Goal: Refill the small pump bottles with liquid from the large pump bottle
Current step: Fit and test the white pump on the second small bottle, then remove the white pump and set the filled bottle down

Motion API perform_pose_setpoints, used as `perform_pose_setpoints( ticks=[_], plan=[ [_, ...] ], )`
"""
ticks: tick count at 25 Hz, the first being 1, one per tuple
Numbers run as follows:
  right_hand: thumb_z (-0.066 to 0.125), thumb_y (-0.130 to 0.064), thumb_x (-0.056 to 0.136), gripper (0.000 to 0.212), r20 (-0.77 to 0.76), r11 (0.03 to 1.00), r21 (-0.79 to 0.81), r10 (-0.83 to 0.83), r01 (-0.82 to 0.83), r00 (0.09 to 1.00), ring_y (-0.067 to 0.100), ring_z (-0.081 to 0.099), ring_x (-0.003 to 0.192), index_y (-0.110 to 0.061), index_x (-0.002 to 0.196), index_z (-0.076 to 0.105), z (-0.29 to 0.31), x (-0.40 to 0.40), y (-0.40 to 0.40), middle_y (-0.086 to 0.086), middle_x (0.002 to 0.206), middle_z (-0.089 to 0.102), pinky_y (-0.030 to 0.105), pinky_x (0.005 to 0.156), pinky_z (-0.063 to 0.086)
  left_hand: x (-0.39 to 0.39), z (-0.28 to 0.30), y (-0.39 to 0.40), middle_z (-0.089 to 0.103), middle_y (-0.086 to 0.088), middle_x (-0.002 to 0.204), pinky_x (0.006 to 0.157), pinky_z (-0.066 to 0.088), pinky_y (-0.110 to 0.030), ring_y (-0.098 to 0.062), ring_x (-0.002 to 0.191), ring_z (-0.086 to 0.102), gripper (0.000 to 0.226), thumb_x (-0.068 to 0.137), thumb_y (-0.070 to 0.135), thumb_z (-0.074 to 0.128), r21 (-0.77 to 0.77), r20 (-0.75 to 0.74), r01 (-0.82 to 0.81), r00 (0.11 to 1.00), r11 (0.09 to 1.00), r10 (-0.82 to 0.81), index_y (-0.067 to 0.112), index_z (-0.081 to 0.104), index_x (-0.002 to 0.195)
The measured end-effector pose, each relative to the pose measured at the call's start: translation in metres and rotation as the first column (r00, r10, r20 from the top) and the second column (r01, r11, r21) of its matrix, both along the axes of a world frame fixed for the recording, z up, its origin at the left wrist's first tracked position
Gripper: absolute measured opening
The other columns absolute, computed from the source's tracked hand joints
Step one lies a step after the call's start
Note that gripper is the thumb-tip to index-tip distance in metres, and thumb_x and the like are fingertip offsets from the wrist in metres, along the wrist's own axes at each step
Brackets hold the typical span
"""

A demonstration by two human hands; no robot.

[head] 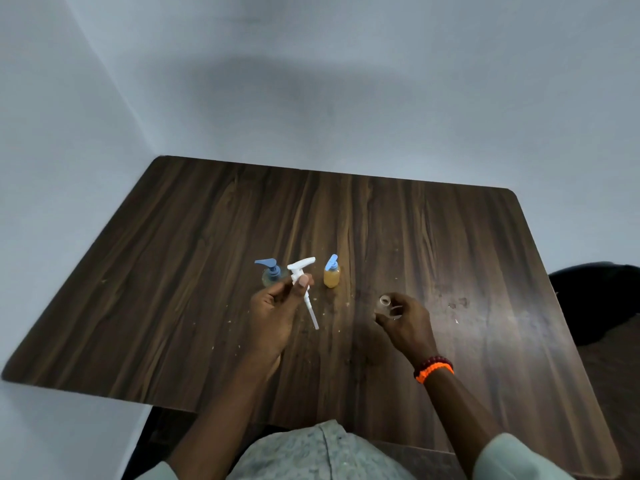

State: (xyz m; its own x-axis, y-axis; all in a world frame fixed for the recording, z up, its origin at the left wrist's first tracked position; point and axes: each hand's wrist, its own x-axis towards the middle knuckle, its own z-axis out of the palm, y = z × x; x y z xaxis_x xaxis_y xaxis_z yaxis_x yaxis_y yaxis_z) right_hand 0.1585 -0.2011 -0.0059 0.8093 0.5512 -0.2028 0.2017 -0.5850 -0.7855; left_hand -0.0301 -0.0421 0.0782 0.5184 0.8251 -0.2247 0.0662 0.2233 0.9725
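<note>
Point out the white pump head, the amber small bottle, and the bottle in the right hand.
white pump head (300,268): head view, collar.
amber small bottle (331,277): head view, body.
clear bottle (385,301): head view, open neck.

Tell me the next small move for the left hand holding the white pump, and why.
Probably set the white pump down on the table, clear of the two blue-pump bottles. The left hand pinches it, dip tube hanging free, while the right hand holds a clear bottle with its neck open. Freeing the left hand lets it handle a small bottle.
</note>
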Motion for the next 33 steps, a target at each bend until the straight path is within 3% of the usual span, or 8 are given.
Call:
perform_pose_setpoints(
  ticks=[3, 8, 12, 16, 22, 25, 28, 33],
  plan=[
    [0.083, -0.013, 0.082, 0.04, 0.019, 0.999, -0.039, -0.001, 0.002, 1.0, 0.021, 0.065, 0.1, -0.01, 0.12, 0.071, -0.009, 0.002, 0.006, 0.009, 0.113, 0.07, 0.038, 0.085, 0.059, 0.005, -0.037, -0.008, 0.081, 0.003, 0.076, 0.076, 0.056, -0.034, -0.016, 0.076, 0.073, 0.014, 0.091, 0.034, 0.078, -0.027, -0.246, 0.089, 0.965, 0.996, -0.093, 0.022, 0.083, 0.085],
    [0.085, -0.012, 0.079, 0.039, 0.067, 0.998, -0.06, -0.017, 0.021, 0.998, 0.017, 0.065, 0.095, -0.011, 0.116, 0.072, -0.01, 0.002, -0.002, 0.004, 0.109, 0.071, 0.017, 0.074, 0.047, 0.049, -0.089, -0.032, 0.065, -0.001, 0.074, 0.065, 0.048, -0.027, -0.019, 0.075, 0.062, 0.028, 0.087, 0.029, 0.084, 0.023, -0.474, 0.208, 0.864, 0.978, -0.173, 0.008, 0.069, 0.098],
    [0.088, -0.015, 0.078, 0.042, 0.094, 0.997, -0.07, -0.035, 0.042, 0.995, 0.012, 0.064, 0.093, -0.014, 0.117, 0.072, -0.003, -0.001, -0.012, -0.005, 0.103, 0.068, 0.011, 0.072, 0.045, 0.085, -0.115, -0.046, 0.068, -0.03, 0.097, 0.085, 0.052, -0.041, -0.042, 0.095, 0.066, 0.023, 0.091, 0.011, 0.078, 0.021, -0.45, 0.189, 0.879, 0.982, -0.159, 0.002, 0.059, 0.1],
    [0.088, -0.016, 0.077, 0.039, 0.095, 0.996, -0.085, -0.031, 0.04, 0.995, 0.013, 0.067, 0.093, -0.015, 0.112, 0.071, 0.0, -0.003, -0.014, -0.001, 0.104, 0.073, 0.019, 0.076, 0.051, 0.096, -0.132, -0.049, 0.063, -0.009, 0.087, 0.074, 0.04, -0.028, -0.025, 0.087, 0.059, 0.031, 0.089, 0.015, 0.08, 0.067, -0.478, 0.156, 0.872, 0.985, -0.105, 0.015, 0.051, 0.077],
    [0.088, -0.017, 0.077, 0.039, 0.076, 0.996, -0.085, -0.025, 0.032, 0.997, 0.014, 0.068, 0.092, -0.017, 0.112, 0.071, 0.005, -0.006, -0.01, -0.002, 0.103, 0.074, 0.023, 0.077, 0.055, 0.089, -0.129, -0.039, 0.073, -0.022, 0.097, 0.083, 0.053, -0.042, -0.037, 0.097, 0.069, 0.019, 0.095, 0.017, 0.073, 0.061, -0.489, 0.16, 0.865, 0.985, -0.11, 0.006, 0.062, 0.085],
    [0.088, -0.017, 0.078, 0.038, 0.029, 0.999, -0.034, -0.032, 0.033, 0.999, 0.011, 0.07, 0.092, -0.015, 0.113, 0.072, 0.018, -0.016, -0.002, -0.004, 0.1, 0.074, 0.021, 0.077, 0.056, 0.063, -0.112, -0.019, 0.077, -0.01, 0.104, 0.09, 0.06, -0.038, -0.029, 0.101, 0.072, 0.01, 0.095, 0.007, 0.07, 0.032, -0.381, 0.187, 0.91, 0.982, -0.161, 0.006, 0.071, 0.105],
    [0.088, -0.015, 0.078, 0.034, -0.042, 0.998, 0.049, 0.03, -0.028, 0.999, 0.005, 0.071, 0.084, -0.016, 0.107, 0.072, 0.033, -0.047, 0.019, -0.004, 0.094, 0.075, 0.02, 0.074, 0.059, 0.014, -0.09, 0.004, 0.07, 0.012, 0.124, 0.095, 0.059, -0.024, -0.01, 0.116, 0.069, 0.056, 0.084, 0.006, 0.081, 0.008, -0.271, 0.469, 0.851, 0.883, -0.449, 0.024, 0.063, 0.134],
    [0.088, -0.014, 0.079, 0.03, -0.089, 0.956, 0.212, 0.225, -0.202, 0.97, 0.011, 0.075, 0.082, -0.013, 0.105, 0.072, 0.042, -0.104, 0.072, 0.002, 0.09, 0.078, 0.027, 0.072, 0.062, -0.044, -0.074, 0.028, 0.06, 0.009, 0.149, 0.112, 0.053, -0.037, -0.008, 0.136, 0.06, 0.062, 0.093, 0.028, 0.07, 0.077, -0.202, 0.551, 0.824, 0.831, -0.528, 0.032, 0.048, 0.151]
  ],
)
